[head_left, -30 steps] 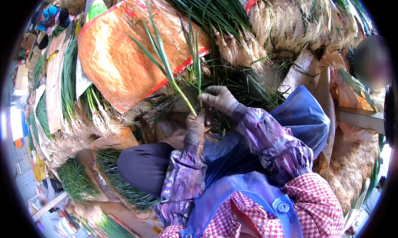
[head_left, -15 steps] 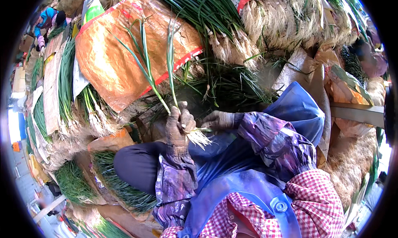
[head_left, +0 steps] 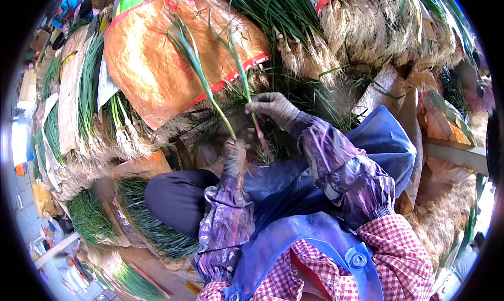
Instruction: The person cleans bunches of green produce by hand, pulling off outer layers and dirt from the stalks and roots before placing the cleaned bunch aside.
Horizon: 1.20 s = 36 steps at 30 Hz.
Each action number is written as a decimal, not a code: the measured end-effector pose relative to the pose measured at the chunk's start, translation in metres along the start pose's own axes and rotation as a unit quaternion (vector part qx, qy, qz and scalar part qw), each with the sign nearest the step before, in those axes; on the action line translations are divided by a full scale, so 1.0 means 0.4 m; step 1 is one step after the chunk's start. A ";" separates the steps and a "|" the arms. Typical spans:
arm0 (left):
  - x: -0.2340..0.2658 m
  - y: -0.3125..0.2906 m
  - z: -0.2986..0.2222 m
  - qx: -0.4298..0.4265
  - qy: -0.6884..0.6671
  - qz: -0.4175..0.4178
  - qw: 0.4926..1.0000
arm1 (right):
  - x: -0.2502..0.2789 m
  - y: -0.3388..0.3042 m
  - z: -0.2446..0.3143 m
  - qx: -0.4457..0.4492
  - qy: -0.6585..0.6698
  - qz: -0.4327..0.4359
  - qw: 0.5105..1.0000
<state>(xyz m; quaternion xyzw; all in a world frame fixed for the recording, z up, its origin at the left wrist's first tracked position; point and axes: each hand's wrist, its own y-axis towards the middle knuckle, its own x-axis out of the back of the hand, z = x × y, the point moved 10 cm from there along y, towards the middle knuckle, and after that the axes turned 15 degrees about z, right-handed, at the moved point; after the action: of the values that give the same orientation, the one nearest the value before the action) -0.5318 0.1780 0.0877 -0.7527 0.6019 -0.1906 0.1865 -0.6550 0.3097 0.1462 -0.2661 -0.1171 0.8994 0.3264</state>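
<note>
Left hand [head_left: 234, 151] around slender green onion [head_left: 209, 93]; right hand [head_left: 276, 109] on pinkish-based onion [head_left: 243, 78]

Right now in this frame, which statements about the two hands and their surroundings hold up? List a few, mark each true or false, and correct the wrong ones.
1. The left hand holds a green stalk. True.
2. The right hand lies empty on the lap. False: the right hand is raised and pinches a second stalk in its fingers.
3. An orange sack lies to the upper left of the right hand in the picture. True.
4. The sleeve covers are plain white. False: the sleeve covers have a purple pattern.
5. Bundles with pale roots lie at the picture's upper right. True.
</note>
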 end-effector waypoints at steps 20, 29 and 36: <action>-0.188 -0.113 -0.175 0.029 -0.388 0.377 0.840 | -0.027 -0.045 -0.079 -0.020 -0.187 0.071 0.980; -0.143 -0.128 -0.334 -0.172 -0.436 0.422 0.776 | 0.113 -0.039 -0.051 -0.007 -0.410 -0.045 0.911; -0.164 -0.075 -0.418 -0.227 -0.459 0.356 0.781 | 0.300 0.035 -0.167 -0.132 -0.525 -0.223 0.810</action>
<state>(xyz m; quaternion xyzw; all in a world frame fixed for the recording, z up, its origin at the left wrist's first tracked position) -0.6055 0.2398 0.2421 -0.5035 0.6962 0.3998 0.3192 -0.7027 0.3796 0.0371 0.2400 -0.4444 0.7803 0.3688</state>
